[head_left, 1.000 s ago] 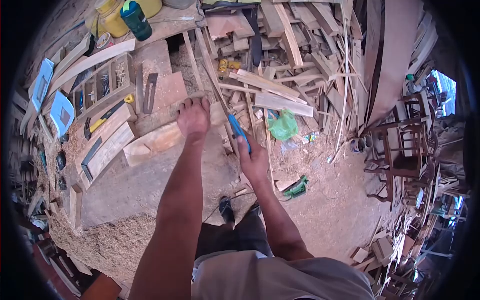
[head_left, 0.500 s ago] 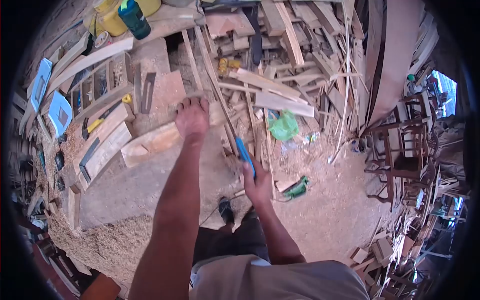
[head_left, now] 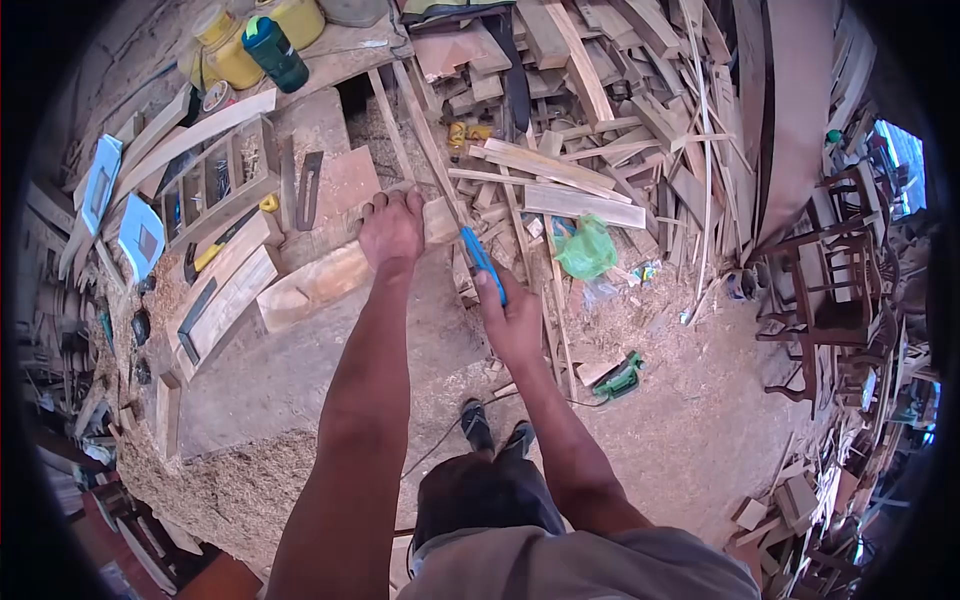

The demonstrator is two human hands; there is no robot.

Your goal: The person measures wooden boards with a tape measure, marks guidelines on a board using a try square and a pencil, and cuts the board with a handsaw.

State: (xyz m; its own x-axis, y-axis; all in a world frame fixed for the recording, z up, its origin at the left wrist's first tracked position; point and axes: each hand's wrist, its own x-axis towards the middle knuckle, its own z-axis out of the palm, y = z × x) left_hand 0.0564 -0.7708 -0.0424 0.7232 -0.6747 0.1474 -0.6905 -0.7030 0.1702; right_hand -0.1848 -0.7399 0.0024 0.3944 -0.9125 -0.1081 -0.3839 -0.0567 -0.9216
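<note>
My left hand point(head_left: 392, 230) presses down on a curved wooden board point(head_left: 315, 287), fingers bent over its far edge. The board lies across a worn wooden work surface point(head_left: 300, 370). My right hand point(head_left: 515, 320) is wrapped around the blue handle of a handsaw point(head_left: 484, 265). Its long, narrow blade slants away toward the upper left, beside the board's right end. Whether the teeth touch the wood I cannot make out. Left of the board lie more curved wooden pieces point(head_left: 235, 300), a dark square point(head_left: 197, 317) and a yellow-and-black handled tool point(head_left: 222, 240).
Scrap wood point(head_left: 590, 150) is heaped beyond and to the right. A green plastic bag point(head_left: 587, 247) and a green power tool point(head_left: 617, 376) with a cord lie on the floor. Wooden chairs point(head_left: 825, 290) stand at right. A dark green bottle point(head_left: 275, 55) and yellow containers point(head_left: 235, 60) stand at back left.
My right hand has pushed the saw forward, away from my body, bringing the handle closer to the board's end. My left hand stays on the board. The whole view has shifted slightly.
</note>
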